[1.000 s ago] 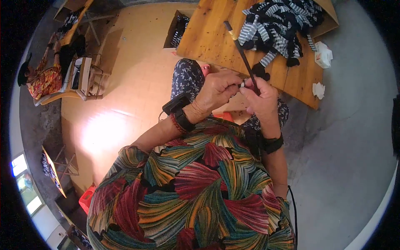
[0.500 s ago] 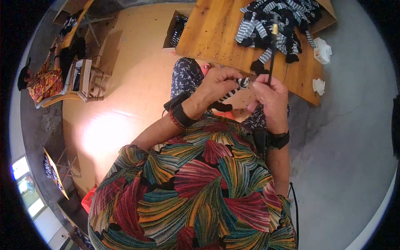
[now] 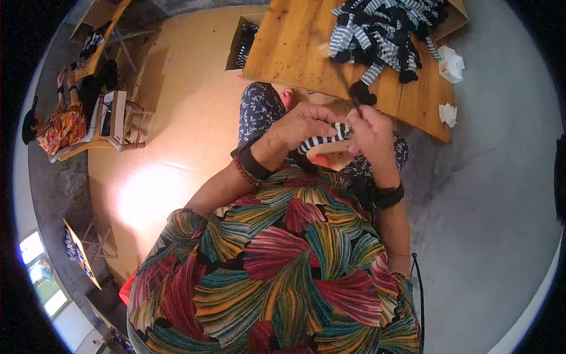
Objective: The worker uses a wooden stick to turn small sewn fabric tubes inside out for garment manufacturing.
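A black-and-white striped sock (image 3: 323, 140) is held between both my hands in front of my chest. My left hand (image 3: 303, 125) grips one end of it and my right hand (image 3: 370, 131) grips the other end, near its black toe (image 3: 359, 92). A thin dark stick (image 3: 345, 79) rises from my right hand toward the table, blurred. A pile of striped socks (image 3: 383, 29) lies on the wooden table (image 3: 295, 47) just beyond my hands.
A cardboard box (image 3: 243, 41) with striped socks stands on the floor left of the table. White crumpled papers (image 3: 451, 62) lie at the table's right end. At far left a person (image 3: 62, 121) sits near a chair (image 3: 115, 121).
The striped sock has been drawn out between my hands, which now sit lower and closer to my chest. The thin stick has swung from leaning left to nearly upright.
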Demonstrator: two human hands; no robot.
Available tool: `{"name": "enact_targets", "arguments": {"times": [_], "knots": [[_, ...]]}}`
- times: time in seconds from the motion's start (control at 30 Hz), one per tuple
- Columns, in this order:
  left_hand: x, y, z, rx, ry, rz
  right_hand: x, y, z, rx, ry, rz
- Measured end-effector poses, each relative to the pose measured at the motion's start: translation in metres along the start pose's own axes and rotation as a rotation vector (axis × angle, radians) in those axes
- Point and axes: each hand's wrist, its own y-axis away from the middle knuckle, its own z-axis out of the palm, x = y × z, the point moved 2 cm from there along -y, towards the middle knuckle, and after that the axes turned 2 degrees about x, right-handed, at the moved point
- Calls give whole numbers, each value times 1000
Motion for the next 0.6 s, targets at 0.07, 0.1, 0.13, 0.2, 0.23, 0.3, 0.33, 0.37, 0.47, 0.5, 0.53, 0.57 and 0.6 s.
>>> {"name": "enact_targets", "arguments": {"times": [0.07,0.1,0.13,0.2,0.23,0.3,0.33,0.37,0.47,0.5,0.53,0.57,0.6], "knots": [[-4,1,-1,27,79,-10,7,2,-6,77,-474,352],[-5,1,-2,53,80,-5,11,3,-9,76,-465,396],[-5,1,-4,80,80,0,11,5,-9,73,-466,394],[-4,1,-4,76,36,9,5,9,-11,-32,-422,187],[-3,1,-4,74,-8,19,5,11,-10,-31,-421,188],[-3,0,-3,86,-19,19,2,12,-5,-75,-311,151],[-2,0,-2,100,-31,19,-1,12,-3,-75,-310,150],[-2,0,-1,101,-31,20,-4,12,-1,-102,-304,159],[2,1,2,88,-71,91,3,13,3,-156,-377,196],[4,2,3,112,-67,120,7,14,4,-181,-454,225],[5,1,3,136,-64,149,10,14,3,-180,-453,224],[6,1,2,137,-64,152,11,13,1,-91,-488,247],[6,1,1,147,-60,149,12,12,-1,-2,-522,269]]}}
